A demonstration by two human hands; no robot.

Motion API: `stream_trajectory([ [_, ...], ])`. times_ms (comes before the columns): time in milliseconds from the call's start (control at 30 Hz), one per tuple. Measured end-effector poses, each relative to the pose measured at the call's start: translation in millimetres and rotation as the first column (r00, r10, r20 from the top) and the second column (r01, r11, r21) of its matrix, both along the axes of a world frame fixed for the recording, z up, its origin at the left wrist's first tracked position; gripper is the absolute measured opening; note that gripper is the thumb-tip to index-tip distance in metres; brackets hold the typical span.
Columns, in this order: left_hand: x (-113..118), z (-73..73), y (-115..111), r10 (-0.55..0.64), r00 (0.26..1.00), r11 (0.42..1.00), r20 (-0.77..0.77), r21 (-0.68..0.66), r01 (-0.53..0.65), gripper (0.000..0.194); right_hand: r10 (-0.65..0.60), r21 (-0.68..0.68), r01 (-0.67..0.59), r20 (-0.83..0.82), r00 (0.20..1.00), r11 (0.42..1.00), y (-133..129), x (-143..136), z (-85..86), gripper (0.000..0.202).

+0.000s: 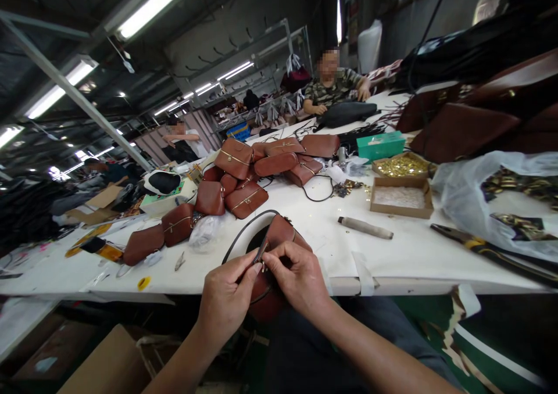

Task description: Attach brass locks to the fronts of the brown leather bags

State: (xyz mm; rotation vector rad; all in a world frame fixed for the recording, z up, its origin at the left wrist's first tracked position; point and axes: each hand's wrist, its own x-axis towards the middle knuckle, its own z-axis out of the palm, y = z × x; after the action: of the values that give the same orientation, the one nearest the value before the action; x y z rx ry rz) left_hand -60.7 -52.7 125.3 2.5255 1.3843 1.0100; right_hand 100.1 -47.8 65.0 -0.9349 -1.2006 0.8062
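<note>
A brown leather handbag (283, 229) with a zip rests at the table's front edge, its lower part hanging below the edge. A dark thin strap (236, 238) loops up from it to the left. My left hand (229, 292) is closed, pinching the strap's end between thumb and fingers at the bag's side. Against it, my right hand (300, 275) is closed too, its thumb and forefinger pinching the same spot. A small shiny metal fitting shows between the fingertips; its exact shape is partly hidden by them.
Several brown bags (235, 158) are piled behind. To the right lie a rod-like tool (365, 228), a cardboard tray (401, 198), gold-coloured fittings (401, 166), pliers (483, 246) and a plastic bag (462, 179). Yellow tape (143, 282) lies left. A co-worker (333, 86) sits across the table.
</note>
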Motion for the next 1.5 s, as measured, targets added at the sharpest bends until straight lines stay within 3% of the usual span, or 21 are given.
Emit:
stream_trajectory([
  [133, -6, 2.1, -1, -0.071, 0.984, 0.969, -0.162, 0.223, 0.106, 0.031, 0.133, -0.050, -0.146, -0.198, 0.971, 0.988, -7, -1, 3.1, 0.019],
  [267, -3, 6.5, -6, 0.020, 0.964, 0.931, -0.264, 0.357, 0.078, 0.030, 0.252, -0.089, -0.306, -0.382, 0.889, 0.948, -15, -5, 9.1, 0.029],
  [367, 4, 7.8, -12, 0.121, 0.939, 0.905, -0.322, 0.425, 0.029, 0.022, 0.204, -0.120, -0.279, -0.428, 0.881, 0.953, -16, -10, 8.8, 0.035],
  [533, 14, 6.8, -22, 0.160, 0.892, 0.863, -0.423, 0.499, 0.082, 0.016, 0.136, -0.147, -0.248, -0.526, 0.839, 0.958, -16, -19, -0.3, 0.034],
  [667, 27, 7.9, -37, 0.136, 0.766, 0.926, -0.628, 0.354, 0.127, 0.015, 0.106, -0.201, -0.285, -0.615, 0.781, 0.937, -25, -18, -13.9, 0.028],
  [767, 37, 12.5, -48, -0.088, 0.701, 0.975, -0.708, 0.083, 0.206, 0.028, 0.045, -0.284, -0.307, -0.664, 0.747, 0.908, -34, -8, -31.3, 0.025],
  [833, 41, 16.0, -47, -0.327, 0.691, 0.939, -0.644, -0.143, 0.312, 0.043, -0.020, -0.344, -0.276, -0.657, 0.754, 0.898, -40, 5, -45.9, 0.024],
  [900, 45, 17.6, -37, -0.524, 0.643, 0.850, -0.559, -0.287, 0.442, 0.036, -0.059, -0.384, -0.252, -0.639, 0.767, 0.888, -46, 22, -60.9, 0.022],
  [1000, 53, 12.1, -10, -0.595, 0.518, 0.777, -0.615, -0.274, 0.567, 0.026, -0.087, -0.424, -0.252, -0.635, 0.767, 0.870, -56, 46, -79.5, 0.023],
  [1100, 63, -6.6, 16, -0.500, 0.413, 0.749, -0.761, -0.139, 0.648, 0.019, -0.161, -0.475, -0.219, -0.637, 0.754, 0.852, -63, 62, -92.0, 0.027],
  [1200, 71, -41.4, 28, -0.477, 0.397, 0.688, -0.784, -0.051, 0.724, 0.020, -0.234, -0.536, -0.177, -0.610, 0.757, 0.825, -68, 68, -104.5, 0.031],
  [1267, 73, -71.6, 29, -0.495, 0.431, 0.683, -0.754, -0.031, 0.730, 0.021, -0.275, -0.572, -0.152, -0.589, 0.760, 0.806, -71, 69, -116.7, 0.035],
  [1367, 72, -114.7, 22, -0.518, 0.531, 0.727, -0.670, -0.018, 0.686, 0.022, -0.345, -0.616, -0.118, -0.577, 0.740, 0.779, -74, 67, -138.8, 0.041],
  [1433, 72, -133.7, 16, -0.523, 0.607, 0.767, -0.599, -0.021, 0.641, 0.020, -0.387, -0.641, -0.103, -0.576, 0.720, 0.761, -75, 64, -151.1, 0.043],
  [1500, 72, -141.8, 11, -0.520, 0.652, 0.807, -0.552, -0.065, 0.588, 0.018, -0.418, -0.659, -0.088, -0.569, 0.708, 0.747, -74, 61, -157.7, 0.043],
])
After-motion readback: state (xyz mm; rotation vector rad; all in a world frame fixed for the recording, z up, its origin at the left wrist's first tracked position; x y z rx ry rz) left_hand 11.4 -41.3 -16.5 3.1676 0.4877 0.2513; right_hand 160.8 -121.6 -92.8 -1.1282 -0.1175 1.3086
